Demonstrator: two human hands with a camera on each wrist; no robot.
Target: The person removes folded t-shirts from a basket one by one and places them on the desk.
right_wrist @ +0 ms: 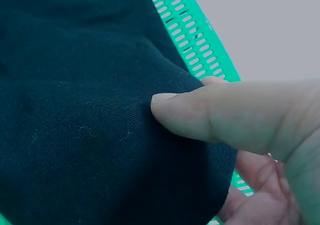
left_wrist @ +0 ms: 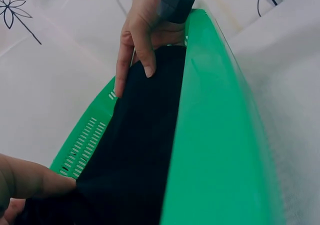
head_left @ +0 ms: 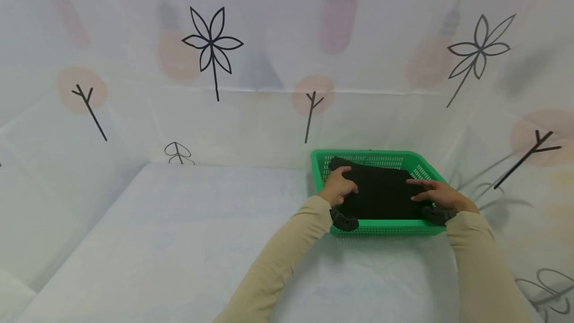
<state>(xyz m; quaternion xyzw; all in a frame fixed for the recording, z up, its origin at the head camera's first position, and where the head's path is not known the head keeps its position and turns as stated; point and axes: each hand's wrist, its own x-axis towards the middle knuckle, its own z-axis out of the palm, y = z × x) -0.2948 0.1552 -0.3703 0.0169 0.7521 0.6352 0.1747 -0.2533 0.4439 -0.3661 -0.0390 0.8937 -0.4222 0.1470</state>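
A dark, nearly black piece of twill cloth [head_left: 381, 191] lies spread flat in a green plastic basket [head_left: 381, 224]. Whether it is a garment cannot be told. At its left side, my left hand [head_left: 336, 186] pinches the edge; the thumb [left_wrist: 55, 183] lies on top in the left wrist view. My right hand [head_left: 441, 196] holds the right edge. In the right wrist view its thumb [right_wrist: 185, 114] presses on the cloth [right_wrist: 90, 135], with the other fingers partly hidden beneath. Anything under the cloth is hidden.
The basket's slotted far wall [right_wrist: 192, 40] rises behind the cloth. A white-covered table [head_left: 179, 243] extends to the left. Printed white sheeting [head_left: 260, 123] hangs at the back and sides, close to the basket's right end.
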